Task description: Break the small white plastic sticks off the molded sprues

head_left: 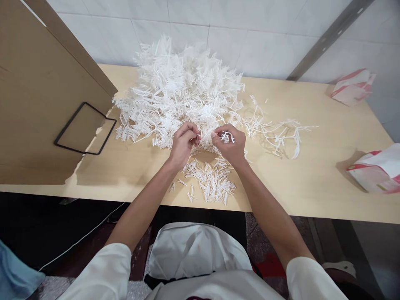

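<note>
My left hand (pixel 184 143) is closed in a pinch, with the end of a thin white piece at its fingertips. Facing it, my right hand (pixel 230 143) is closed around a white branched sprue (pixel 227 136), part of which shows between the fingers. Both hands are just above the table, a short gap between their fingertips. Behind them rises a large heap of white branched sprues (pixel 184 87). Below and between my forearms lies a loose pile of short thin white sticks (pixel 214 179). A few bare branched strands (pixel 278 133) are spread to the right of my right hand.
A large cardboard box (pixel 46 100) stands at the left, near a black wire frame (pixel 84 152). Two red-and-white paper packets (pixel 351 89) sit at the right side of the wooden table (pixel 296 179). A tiled wall (pixel 265 41) with a metal upright (pixel 328 39) closes off the back.
</note>
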